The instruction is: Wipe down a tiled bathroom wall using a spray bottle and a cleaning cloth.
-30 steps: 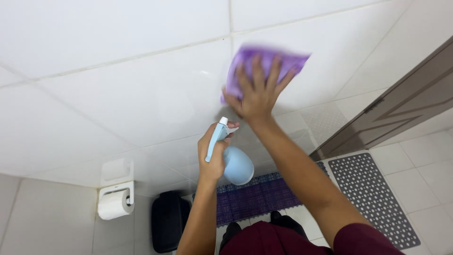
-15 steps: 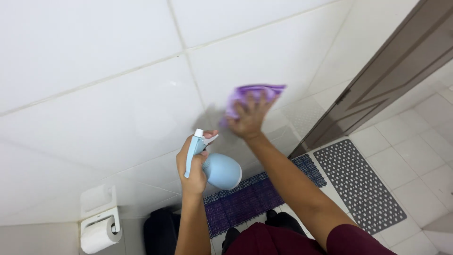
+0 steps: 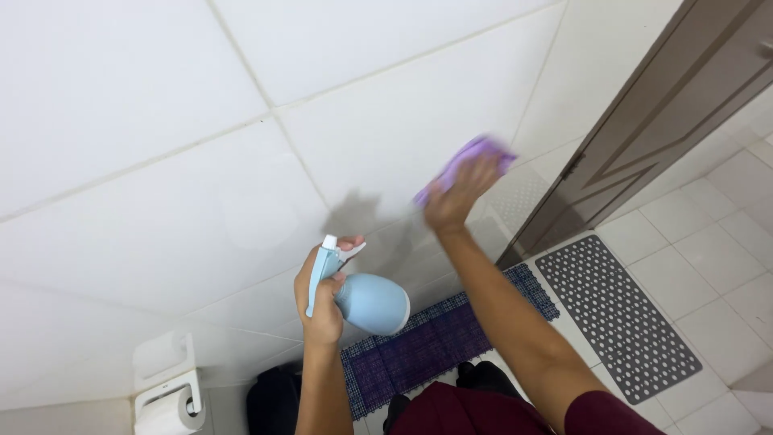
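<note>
My right hand (image 3: 453, 196) presses a purple cloth (image 3: 471, 155) flat against the white tiled wall (image 3: 201, 145), close to the wall's corner by the door. The cloth is blurred. My left hand (image 3: 322, 294) grips a light blue spray bottle (image 3: 362, 298) by its neck and trigger, held away from the wall with the round body pointing right. The two hands are apart, the left lower and further left.
A brown door (image 3: 668, 105) stands at the right. Below lie a grey perforated mat (image 3: 620, 314) and a purple woven mat (image 3: 435, 338) on the white floor tiles. A toilet paper holder (image 3: 165, 391) is on the wall at lower left, beside a black bin (image 3: 270, 399).
My right hand has moved the purple cloth down and to the right across the wall. The view has shifted, so the door shows more. The spray bottle stays in my left hand.
</note>
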